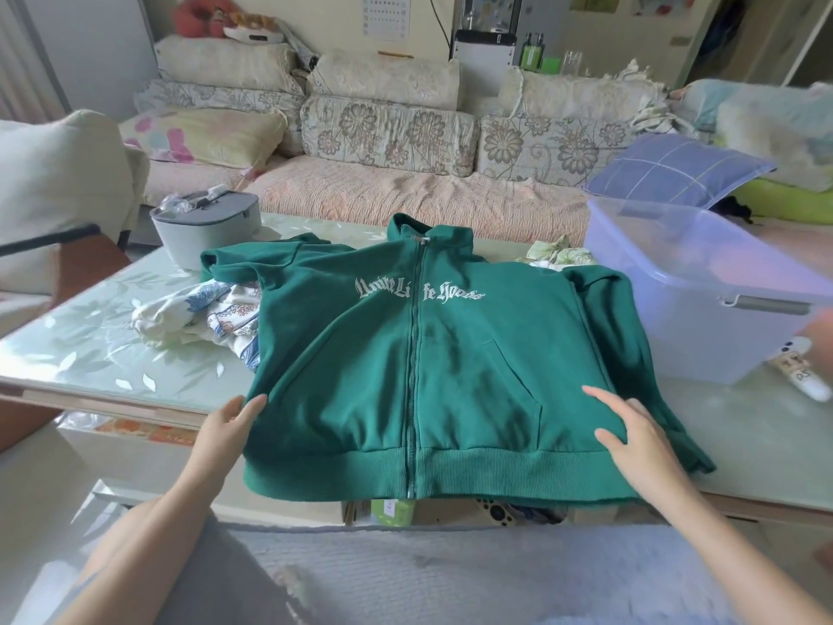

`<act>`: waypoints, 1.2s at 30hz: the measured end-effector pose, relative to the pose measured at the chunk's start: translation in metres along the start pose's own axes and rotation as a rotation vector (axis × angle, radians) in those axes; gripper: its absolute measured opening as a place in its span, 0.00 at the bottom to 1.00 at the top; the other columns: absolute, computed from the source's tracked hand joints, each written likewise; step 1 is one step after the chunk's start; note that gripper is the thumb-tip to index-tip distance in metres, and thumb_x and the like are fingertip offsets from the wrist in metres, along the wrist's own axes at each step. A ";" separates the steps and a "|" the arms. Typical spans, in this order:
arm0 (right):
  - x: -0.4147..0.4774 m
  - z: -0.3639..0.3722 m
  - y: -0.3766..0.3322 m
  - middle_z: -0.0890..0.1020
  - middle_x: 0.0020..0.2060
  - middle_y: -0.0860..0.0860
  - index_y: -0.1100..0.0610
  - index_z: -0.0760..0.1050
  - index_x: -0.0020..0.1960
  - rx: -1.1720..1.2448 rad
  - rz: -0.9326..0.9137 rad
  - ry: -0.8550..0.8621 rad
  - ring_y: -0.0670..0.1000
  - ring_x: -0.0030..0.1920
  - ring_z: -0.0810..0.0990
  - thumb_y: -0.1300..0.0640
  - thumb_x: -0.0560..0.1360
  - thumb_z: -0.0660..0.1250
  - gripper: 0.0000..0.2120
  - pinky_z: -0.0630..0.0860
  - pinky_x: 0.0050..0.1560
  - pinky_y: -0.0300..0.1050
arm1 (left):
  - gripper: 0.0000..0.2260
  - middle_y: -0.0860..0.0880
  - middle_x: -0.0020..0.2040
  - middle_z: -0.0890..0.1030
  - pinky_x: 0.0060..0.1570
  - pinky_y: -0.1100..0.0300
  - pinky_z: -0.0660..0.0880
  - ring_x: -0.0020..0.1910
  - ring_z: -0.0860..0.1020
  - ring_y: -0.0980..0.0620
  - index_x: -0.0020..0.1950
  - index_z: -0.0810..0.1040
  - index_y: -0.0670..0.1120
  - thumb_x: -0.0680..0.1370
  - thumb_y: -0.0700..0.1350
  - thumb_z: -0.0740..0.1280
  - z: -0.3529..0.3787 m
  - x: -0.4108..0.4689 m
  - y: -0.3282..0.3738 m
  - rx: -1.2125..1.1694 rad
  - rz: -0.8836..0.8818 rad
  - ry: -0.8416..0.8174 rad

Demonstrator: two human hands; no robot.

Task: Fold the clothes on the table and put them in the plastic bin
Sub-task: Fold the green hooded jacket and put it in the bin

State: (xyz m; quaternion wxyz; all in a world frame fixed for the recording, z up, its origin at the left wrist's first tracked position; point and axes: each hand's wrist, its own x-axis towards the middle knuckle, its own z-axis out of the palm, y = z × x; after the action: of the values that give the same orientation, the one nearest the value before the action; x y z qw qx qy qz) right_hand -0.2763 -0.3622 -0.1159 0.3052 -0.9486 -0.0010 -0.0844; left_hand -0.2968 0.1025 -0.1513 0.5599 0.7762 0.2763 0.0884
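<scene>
Head camera: the green zip hoodie [419,354] is lying flat, front up and zipped, on the counter [90,336], with its hem reaching the near edge. Your left hand [230,426] is touching the hoodie's side edge, fingers fairly straight. Your right hand [631,439] is pressing flat by the pocket, fingers spread, gripping nothing. The clear plastic bin [703,281] is sitting just right of the hoodie. Crumpled floral clothes [203,313] are lying partly under its left sleeve.

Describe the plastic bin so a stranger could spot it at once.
Start at the glass-topped table in front of the sofa. At its right end, beside the green zip jacket, stands the bin. It is the only see-through box, with a grey handle.
</scene>
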 end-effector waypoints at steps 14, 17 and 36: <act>-0.002 -0.006 0.018 0.68 0.51 0.48 0.48 0.72 0.66 -0.501 0.145 -0.188 0.51 0.52 0.75 0.57 0.76 0.66 0.19 0.74 0.49 0.47 | 0.13 0.44 0.43 0.75 0.40 0.50 0.70 0.43 0.75 0.41 0.52 0.70 0.45 0.74 0.45 0.71 -0.026 0.009 0.004 0.251 0.213 0.241; 0.001 -0.001 0.003 0.64 0.69 0.52 0.48 0.73 0.67 -0.575 0.016 -0.065 0.53 0.70 0.61 0.52 0.74 0.69 0.21 0.70 0.64 0.50 | 0.23 0.42 0.53 0.72 0.50 0.47 0.70 0.50 0.74 0.41 0.60 0.69 0.44 0.70 0.42 0.74 -0.012 0.011 0.006 0.430 0.371 0.253; 0.066 0.013 -0.012 0.73 0.62 0.61 0.52 0.71 0.69 -0.073 0.171 0.034 0.55 0.38 0.75 0.67 0.73 0.68 0.26 0.71 0.42 0.46 | 0.18 0.45 0.56 0.77 0.54 0.59 0.67 0.56 0.74 0.45 0.60 0.78 0.50 0.72 0.37 0.71 0.017 0.057 0.040 0.315 0.481 0.104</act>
State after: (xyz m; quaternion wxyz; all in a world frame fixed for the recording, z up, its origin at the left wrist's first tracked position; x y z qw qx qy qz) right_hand -0.2094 -0.3482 -0.1092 0.2763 -0.9541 0.0884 -0.0739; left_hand -0.2289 0.1094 -0.1309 0.3806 0.8911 0.1230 0.2144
